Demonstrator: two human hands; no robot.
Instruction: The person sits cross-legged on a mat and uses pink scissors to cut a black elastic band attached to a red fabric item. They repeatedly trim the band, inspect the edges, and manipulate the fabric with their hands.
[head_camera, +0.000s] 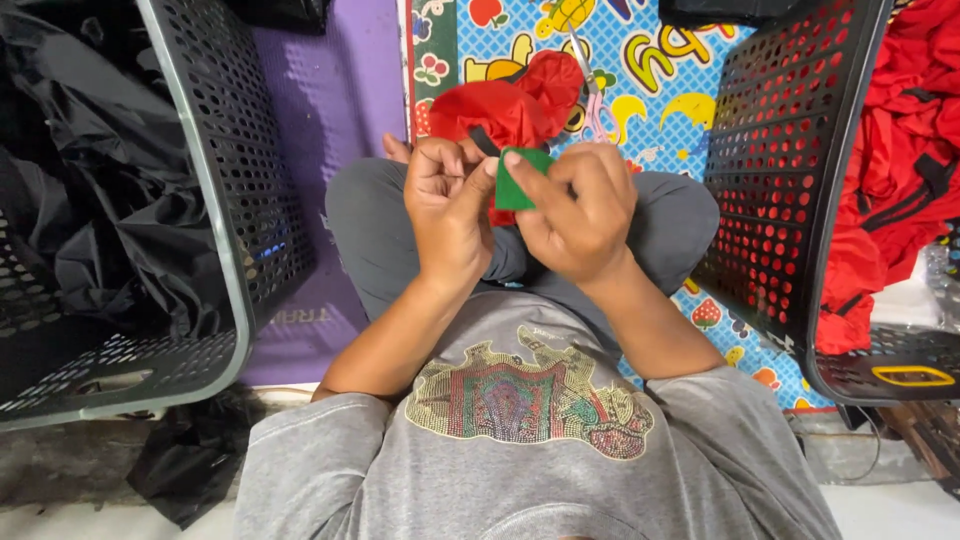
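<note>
Black perforated basket (215, 180), frame left, holds black fabric (90, 170); a second basket (790, 170), frame right, holds red fabric (900, 150). At centre, a red fabric piece (510, 100) lies over the knees. Left hand (447, 205) and right hand (580, 215) both pinch a small green tag (518, 185), fingers closed on it.
</note>
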